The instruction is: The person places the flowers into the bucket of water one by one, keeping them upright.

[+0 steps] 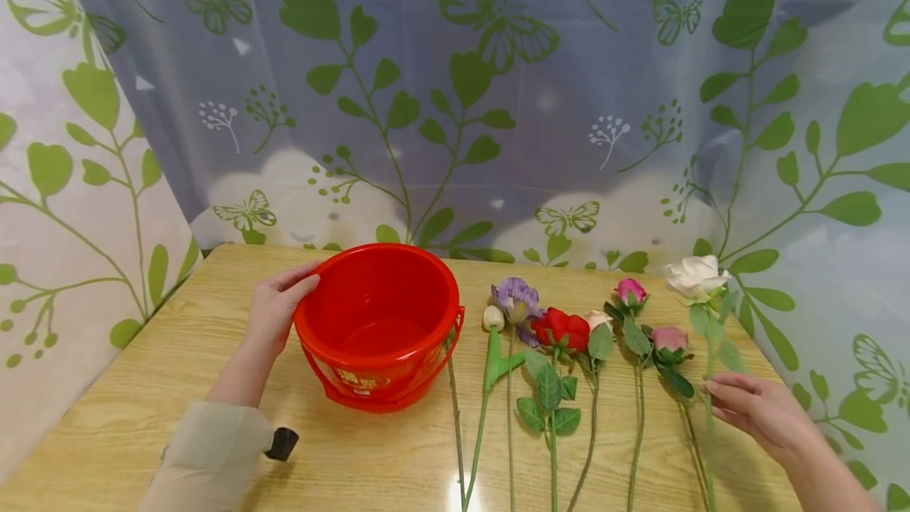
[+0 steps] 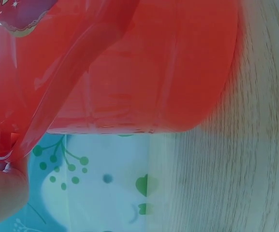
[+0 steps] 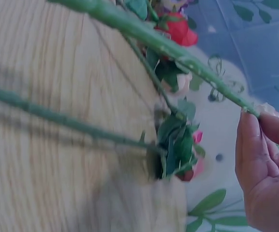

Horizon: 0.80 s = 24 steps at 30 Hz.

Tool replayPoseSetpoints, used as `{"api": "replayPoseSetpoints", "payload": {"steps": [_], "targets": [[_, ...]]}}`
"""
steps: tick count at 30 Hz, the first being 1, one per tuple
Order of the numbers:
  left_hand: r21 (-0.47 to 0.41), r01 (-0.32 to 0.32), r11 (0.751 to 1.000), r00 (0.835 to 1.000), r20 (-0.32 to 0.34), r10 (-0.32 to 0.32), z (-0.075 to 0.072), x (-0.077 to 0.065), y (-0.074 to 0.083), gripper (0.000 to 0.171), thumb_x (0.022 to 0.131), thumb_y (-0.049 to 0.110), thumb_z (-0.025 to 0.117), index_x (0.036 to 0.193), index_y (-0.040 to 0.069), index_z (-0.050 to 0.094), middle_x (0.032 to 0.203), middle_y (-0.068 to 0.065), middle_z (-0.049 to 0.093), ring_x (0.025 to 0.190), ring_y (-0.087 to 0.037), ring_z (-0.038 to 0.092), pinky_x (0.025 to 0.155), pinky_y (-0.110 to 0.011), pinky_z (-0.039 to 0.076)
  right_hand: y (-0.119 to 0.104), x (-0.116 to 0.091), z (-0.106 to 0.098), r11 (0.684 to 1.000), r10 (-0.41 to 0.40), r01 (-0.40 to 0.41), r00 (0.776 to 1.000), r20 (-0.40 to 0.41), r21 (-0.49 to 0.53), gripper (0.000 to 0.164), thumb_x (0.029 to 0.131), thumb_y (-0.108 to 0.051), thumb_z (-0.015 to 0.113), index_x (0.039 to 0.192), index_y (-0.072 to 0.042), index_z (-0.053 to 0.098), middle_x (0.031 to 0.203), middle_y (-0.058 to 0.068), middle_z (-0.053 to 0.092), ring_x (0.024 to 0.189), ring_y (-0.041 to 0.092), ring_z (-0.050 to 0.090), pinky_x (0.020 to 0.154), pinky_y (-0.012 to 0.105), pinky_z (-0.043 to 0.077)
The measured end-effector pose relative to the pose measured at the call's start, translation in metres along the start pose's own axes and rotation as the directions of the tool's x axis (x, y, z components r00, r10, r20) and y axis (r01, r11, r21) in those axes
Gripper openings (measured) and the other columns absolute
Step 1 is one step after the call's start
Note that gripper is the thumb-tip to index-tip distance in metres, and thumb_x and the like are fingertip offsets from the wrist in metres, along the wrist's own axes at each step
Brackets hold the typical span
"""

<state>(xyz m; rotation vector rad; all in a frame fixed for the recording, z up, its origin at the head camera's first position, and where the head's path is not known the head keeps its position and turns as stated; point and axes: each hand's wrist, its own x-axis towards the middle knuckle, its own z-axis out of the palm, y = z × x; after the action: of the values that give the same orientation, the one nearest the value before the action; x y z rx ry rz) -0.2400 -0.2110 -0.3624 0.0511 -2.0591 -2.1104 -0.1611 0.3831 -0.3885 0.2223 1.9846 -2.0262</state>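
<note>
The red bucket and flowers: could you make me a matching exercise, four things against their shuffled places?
1. Red bucket
2. White rose
3. Purple iris-like flower
4. Bright pink rosebud

A. Between the white bud and the red flower
B. Held by the right hand
C. Between the peach rose and the dusty-pink rose
D. Held by the left hand

Pairs: 1-D, 2-B, 3-A, 4-C

On the table (image 1: 370, 461), I see the bucket (image 1: 405, 366) left of centre, the left hand (image 1: 272, 305) at its left rim. Flowers (image 1: 562, 330) lie side by side to its right, before the curtain (image 1: 441, 156); the right hand (image 1: 757, 409) holds the rightmost flower (image 1: 697, 279).
</note>
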Motion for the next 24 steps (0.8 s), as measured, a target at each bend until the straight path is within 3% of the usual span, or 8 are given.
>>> {"api": "replayPoseSetpoints", "payload": {"steps": [15,21,24], "targets": [[-0.045,-0.001,0.999,1.000,0.003,0.001,-0.001,0.000,0.001,0.046,0.084,0.013,0.060,0.122,-0.010,0.047,0.091,0.011,0.060,0.082,-0.005,0.060,0.070,-0.020,0.049,-0.009,0.009,0.039,0.990,-0.142,0.142,0.989,0.034,-0.002,0.014,0.089,-0.004,0.051,0.091,-0.015,0.060,0.090,-0.003,0.059,0.082,0.008,0.058,0.072,0.023,0.050],[-0.054,0.006,0.999,1.000,0.002,-0.006,0.000,-0.001,0.001,0.047,0.084,0.014,0.061,0.122,-0.010,0.046,0.092,0.010,0.060,0.083,-0.005,0.060,0.071,-0.020,0.049,-0.014,0.011,0.054,0.986,-0.166,0.166,0.985,0.043,-0.013,0.011,0.089,-0.004,0.051,0.096,-0.008,0.058,0.092,-0.001,0.057,0.083,0.008,0.057,0.072,0.022,0.050],[-0.041,0.011,0.999,1.000,0.000,-0.011,0.000,-0.001,0.001,0.047,0.084,0.014,0.060,0.122,-0.010,0.047,0.092,0.009,0.060,0.083,-0.006,0.060,0.071,-0.020,0.049,-0.019,0.012,0.061,0.986,-0.154,0.154,0.988,0.016,-0.055,0.017,0.088,-0.007,0.054,0.104,-0.001,0.055,0.096,0.001,0.052,0.084,0.008,0.056,0.073,0.023,0.050]]}}
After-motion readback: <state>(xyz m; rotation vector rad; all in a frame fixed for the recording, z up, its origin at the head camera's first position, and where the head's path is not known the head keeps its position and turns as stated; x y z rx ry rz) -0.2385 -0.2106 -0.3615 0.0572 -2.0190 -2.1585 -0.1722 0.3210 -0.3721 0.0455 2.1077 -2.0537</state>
